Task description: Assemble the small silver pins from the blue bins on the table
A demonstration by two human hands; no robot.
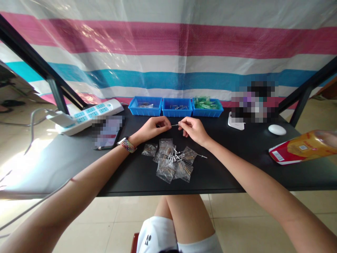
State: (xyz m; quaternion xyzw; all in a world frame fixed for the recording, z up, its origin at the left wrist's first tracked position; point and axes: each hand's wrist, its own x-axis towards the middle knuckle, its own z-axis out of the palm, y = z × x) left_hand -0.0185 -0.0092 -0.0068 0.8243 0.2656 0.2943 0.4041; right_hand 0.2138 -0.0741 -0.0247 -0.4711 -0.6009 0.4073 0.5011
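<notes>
A thin silver rivet (174, 125) spans the small gap between my two hands, just in front of the blue bins. My left hand (156, 127) is closed, its thumb and fingertips at the rivet's left end. On the other end, my right hand (194, 129) pinches with thumb and index finger, the other fingers curled beneath. Nearer me lies a pile of loose silver rivets (173, 156) among small clear plastic bags (166, 170) holding brass-coloured pins. One long rivet (202, 156) sticks out to the right of the pile.
Three blue bins hold clear bags (145, 105), small metal pieces (178, 106) and green packets (206, 103). Left are a power strip (116, 105) and a phone (109, 131). Right are a white case (236, 121), a white mouse-like object (277, 129) and a red-yellow package (302, 147).
</notes>
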